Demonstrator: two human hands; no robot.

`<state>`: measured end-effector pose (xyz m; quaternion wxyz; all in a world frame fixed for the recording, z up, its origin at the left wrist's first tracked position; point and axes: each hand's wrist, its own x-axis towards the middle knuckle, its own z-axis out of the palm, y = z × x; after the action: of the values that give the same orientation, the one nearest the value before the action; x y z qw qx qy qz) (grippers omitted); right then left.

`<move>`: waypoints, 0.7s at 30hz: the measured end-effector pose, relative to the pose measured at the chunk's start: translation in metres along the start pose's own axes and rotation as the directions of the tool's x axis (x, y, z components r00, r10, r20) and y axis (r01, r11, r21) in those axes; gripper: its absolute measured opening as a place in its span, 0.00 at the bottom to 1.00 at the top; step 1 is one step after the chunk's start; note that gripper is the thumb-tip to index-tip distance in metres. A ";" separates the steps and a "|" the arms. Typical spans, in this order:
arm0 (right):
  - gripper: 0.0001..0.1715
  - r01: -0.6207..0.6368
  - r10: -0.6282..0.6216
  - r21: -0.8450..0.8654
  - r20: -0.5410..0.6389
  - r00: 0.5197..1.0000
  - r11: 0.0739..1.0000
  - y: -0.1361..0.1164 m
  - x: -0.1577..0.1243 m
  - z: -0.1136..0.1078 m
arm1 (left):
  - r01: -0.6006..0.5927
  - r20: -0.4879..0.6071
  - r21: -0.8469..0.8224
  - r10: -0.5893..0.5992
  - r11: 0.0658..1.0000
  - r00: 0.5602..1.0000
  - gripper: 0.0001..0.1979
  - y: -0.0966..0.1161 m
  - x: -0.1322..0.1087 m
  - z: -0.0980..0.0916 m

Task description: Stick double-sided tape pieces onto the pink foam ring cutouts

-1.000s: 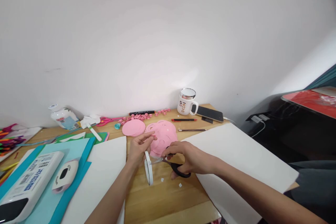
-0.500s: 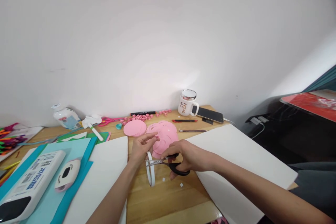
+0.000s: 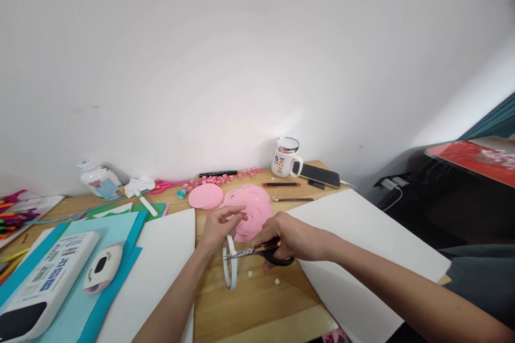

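My left hand (image 3: 219,228) pinches the top of a white tape roll (image 3: 229,262) that stands on edge on the wooden desk (image 3: 257,300). My right hand (image 3: 292,236) grips black-handled scissors (image 3: 261,252), whose blades point left and reach the roll. Pink paper circles (image 3: 251,209) lie just behind both hands, with another pink disc (image 3: 206,196) to their left. Small white scraps (image 3: 277,281) lie on the wood under the scissors.
White sheets lie left (image 3: 156,262) and right (image 3: 362,246) of the hands. Blue paper holds a white device (image 3: 44,284) and a punch (image 3: 98,268). At the back stand a mug (image 3: 286,157), a phone (image 3: 319,174), pens (image 3: 281,184), pink scissors (image 3: 167,184) and a bottle (image 3: 96,179).
The scissors have swung from slanted to level, their blades now against the tape roll. My left hand has lifted the roll slightly and my right hand moved a little up.
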<state>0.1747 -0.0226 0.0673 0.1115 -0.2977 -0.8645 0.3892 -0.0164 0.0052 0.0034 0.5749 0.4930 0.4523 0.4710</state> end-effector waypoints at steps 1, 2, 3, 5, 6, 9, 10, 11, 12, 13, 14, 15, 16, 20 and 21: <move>0.06 0.017 -0.017 -0.006 0.006 1.000 1.000 0.001 0.000 0.000 | 0.002 0.015 0.014 -0.002 1.000 1.000 0.18 0.001 -0.001 0.000; 0.05 0.037 -0.037 -0.023 0.011 0.999 0.999 0.001 0.000 0.001 | 0.006 0.032 0.027 -0.007 1.000 0.999 0.18 0.002 -0.001 0.001; 0.04 0.052 -0.052 -0.058 0.005 0.999 0.997 0.002 0.000 0.002 | 0.012 0.051 0.040 -0.015 0.999 0.999 0.18 0.003 -0.002 0.001; 0.03 0.062 -0.072 -0.174 -0.048 0.996 0.983 0.001 0.002 0.004 | 0.022 0.089 0.084 -0.029 0.996 0.996 0.17 0.005 -0.003 0.002; 0.06 0.060 -0.084 -0.243 -0.090 0.992 0.968 0.000 0.003 0.005 | 0.020 0.111 0.115 -0.033 0.993 0.993 0.16 0.006 -0.004 0.003; 0.18 0.022 -0.129 -0.406 -0.237 0.963 0.914 -0.006 0.004 0.004 | -0.023 0.205 0.189 -0.017 0.982 0.979 0.14 0.009 -0.006 0.005; 0.20 0.003 -0.134 -0.424 -0.279 0.951 0.906 -0.007 0.003 0.003 | -0.039 0.230 0.199 -0.008 0.979 0.973 0.15 0.009 -0.007 0.005; 0.21 -0.021 -0.124 -0.423 -0.313 0.942 0.906 -0.008 0.001 0.000 | -0.046 0.238 0.210 -0.005 0.977 0.971 0.15 0.009 -0.007 0.005; 0.21 -0.049 -0.098 -0.406 -0.334 0.937 0.912 -0.008 -0.001 -0.004 | -0.047 0.217 0.227 -0.004 0.973 0.976 0.16 0.009 -0.006 0.003; 0.22 -0.089 -0.054 -0.384 -0.345 0.937 0.919 -0.007 -0.005 -0.008 | -0.014 0.145 0.261 -0.025 0.965 0.989 0.16 0.008 -0.005 0.002; 0.22 -0.144 0.015 -0.363 -0.336 0.942 0.921 -0.003 -0.010 -0.013 | 0.013 0.073 0.299 -0.037 0.954 0.997 0.16 0.007 -0.004 0.000; 0.22 -0.216 0.102 -0.350 -0.317 0.943 0.912 0.002 -0.015 -0.017 | 0.010 0.020 0.338 -0.018 0.941 1.000 0.16 0.005 -0.002 -0.002; 0.22 -0.302 0.197 -0.351 -0.303 0.932 0.887 0.009 -0.020 -0.021 | -0.001 -0.017 0.377 0.008 0.926 1.000 0.16 0.003 0.000 -0.004; 0.24 -0.578 0.517 -0.431 -0.261 0.815 0.693 0.046 -0.042 -0.028 | -0.152 -0.038 0.518 0.200 0.842 0.979 0.11 -0.006 0.005 -0.008; 0.25 -0.600 0.548 -0.450 -0.257 0.796 0.661 0.054 -0.046 -0.028 | -0.194 -0.023 0.548 0.246 0.814 0.969 0.10 -0.008 0.006 -0.008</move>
<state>0.2462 -0.0052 0.0478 -0.0575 -0.5924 -0.7902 0.1460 -0.0228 0.0117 -0.0060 0.3322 0.6619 0.5328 0.4095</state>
